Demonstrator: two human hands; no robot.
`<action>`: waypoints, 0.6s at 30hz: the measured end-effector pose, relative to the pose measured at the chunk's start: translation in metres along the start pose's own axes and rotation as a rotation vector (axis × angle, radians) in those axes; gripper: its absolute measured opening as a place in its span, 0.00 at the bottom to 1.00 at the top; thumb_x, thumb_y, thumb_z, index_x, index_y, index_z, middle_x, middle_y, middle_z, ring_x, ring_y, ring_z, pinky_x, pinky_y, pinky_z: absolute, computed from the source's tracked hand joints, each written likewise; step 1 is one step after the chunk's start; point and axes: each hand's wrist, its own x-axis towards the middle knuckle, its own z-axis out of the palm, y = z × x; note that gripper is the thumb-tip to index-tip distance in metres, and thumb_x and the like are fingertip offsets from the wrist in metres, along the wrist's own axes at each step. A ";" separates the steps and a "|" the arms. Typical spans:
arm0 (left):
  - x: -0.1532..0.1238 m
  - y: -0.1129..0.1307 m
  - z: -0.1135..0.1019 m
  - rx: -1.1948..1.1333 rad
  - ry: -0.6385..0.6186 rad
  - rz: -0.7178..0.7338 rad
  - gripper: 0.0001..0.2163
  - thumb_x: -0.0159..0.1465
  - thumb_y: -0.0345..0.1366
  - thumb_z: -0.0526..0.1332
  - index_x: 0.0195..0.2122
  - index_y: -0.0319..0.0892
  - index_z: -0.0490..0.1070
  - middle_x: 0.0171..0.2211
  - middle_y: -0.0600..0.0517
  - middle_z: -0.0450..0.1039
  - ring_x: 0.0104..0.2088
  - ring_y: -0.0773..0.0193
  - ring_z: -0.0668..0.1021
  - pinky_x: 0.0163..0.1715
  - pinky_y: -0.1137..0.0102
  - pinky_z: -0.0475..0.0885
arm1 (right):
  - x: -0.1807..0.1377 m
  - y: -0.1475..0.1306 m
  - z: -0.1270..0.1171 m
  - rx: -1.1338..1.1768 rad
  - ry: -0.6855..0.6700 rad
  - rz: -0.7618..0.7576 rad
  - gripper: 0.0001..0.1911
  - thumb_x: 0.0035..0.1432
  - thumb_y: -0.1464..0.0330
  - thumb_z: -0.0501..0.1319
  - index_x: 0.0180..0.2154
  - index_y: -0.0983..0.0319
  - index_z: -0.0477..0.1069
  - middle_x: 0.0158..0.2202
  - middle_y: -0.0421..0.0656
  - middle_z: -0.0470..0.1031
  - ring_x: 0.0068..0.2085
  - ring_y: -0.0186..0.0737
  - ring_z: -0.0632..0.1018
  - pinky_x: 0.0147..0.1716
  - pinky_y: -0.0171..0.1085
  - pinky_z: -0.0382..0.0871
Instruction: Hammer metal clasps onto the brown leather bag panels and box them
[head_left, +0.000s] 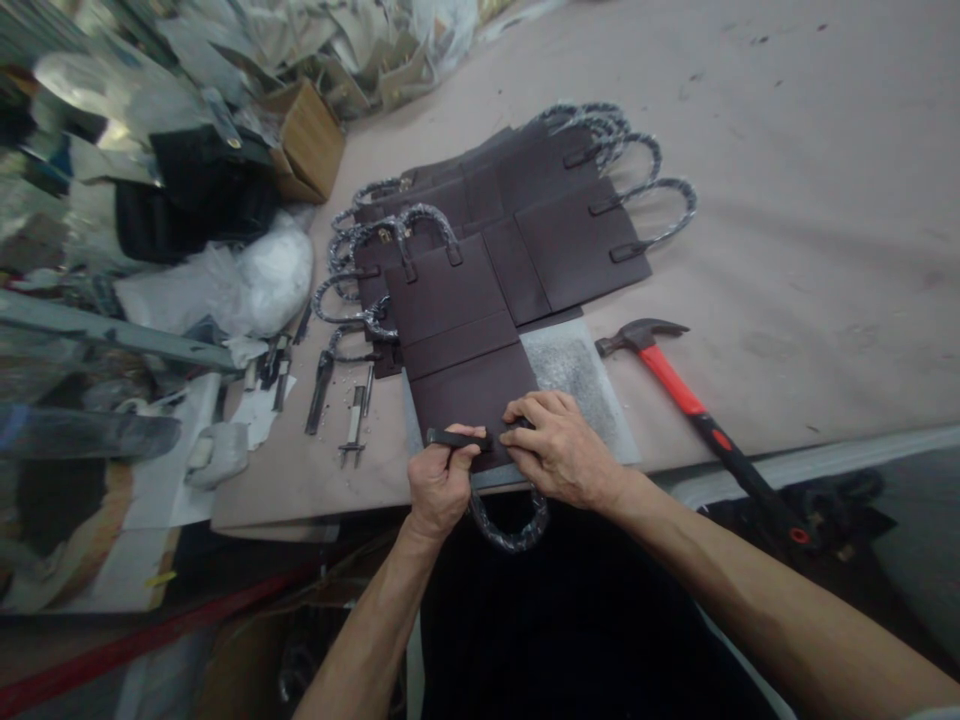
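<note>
A dark brown bag panel (457, 345) lies flat in front of me, its near end on a pale board (592, 385) at the table edge. Its wrapped handle (510, 540) loops down over the edge. My left hand (442, 485) is closed around a slim black tool (454, 438) beside the handle's left tab; the tool's exact kind is unclear. On the right tab my right hand (559, 445) rests with bent fingers pressed together; whatever they pinch is hidden. To the right lies a claw hammer (679, 385) with a red and black grip.
More brown bag panels (487, 185) with plastic-wrapped handles are piled behind. A two-pronged punch (352, 430) and a dark rod-like tool (320, 390) lie on the left among small bits. A cardboard box (311, 140), plastic bags (274, 270) and a clear bottle (90, 432) crowd the left side.
</note>
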 end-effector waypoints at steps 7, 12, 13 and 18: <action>0.003 -0.001 0.001 -0.009 0.025 -0.027 0.08 0.70 0.37 0.61 0.42 0.41 0.78 0.38 0.48 0.85 0.39 0.60 0.86 0.41 0.67 0.82 | 0.001 0.000 0.000 0.016 0.011 0.006 0.08 0.65 0.71 0.61 0.42 0.58 0.79 0.48 0.46 0.74 0.50 0.48 0.70 0.51 0.50 0.60; 0.004 0.001 0.003 0.001 0.022 -0.013 0.07 0.69 0.36 0.61 0.42 0.41 0.78 0.38 0.49 0.85 0.38 0.60 0.86 0.41 0.68 0.82 | 0.000 0.000 0.002 0.005 0.004 0.005 0.08 0.66 0.70 0.61 0.43 0.58 0.79 0.49 0.46 0.74 0.51 0.48 0.70 0.52 0.50 0.60; 0.005 0.002 0.004 0.012 0.027 -0.006 0.07 0.69 0.36 0.61 0.42 0.41 0.78 0.37 0.49 0.85 0.37 0.61 0.86 0.40 0.68 0.82 | 0.000 0.001 0.002 0.003 0.006 0.003 0.08 0.66 0.70 0.61 0.43 0.58 0.79 0.49 0.46 0.74 0.51 0.48 0.70 0.52 0.49 0.60; 0.008 0.005 0.009 0.077 0.040 0.030 0.06 0.69 0.34 0.60 0.41 0.41 0.76 0.35 0.49 0.84 0.35 0.62 0.85 0.38 0.71 0.81 | 0.000 0.001 0.002 0.005 0.021 0.000 0.08 0.65 0.70 0.61 0.42 0.58 0.79 0.49 0.47 0.74 0.51 0.48 0.69 0.52 0.49 0.60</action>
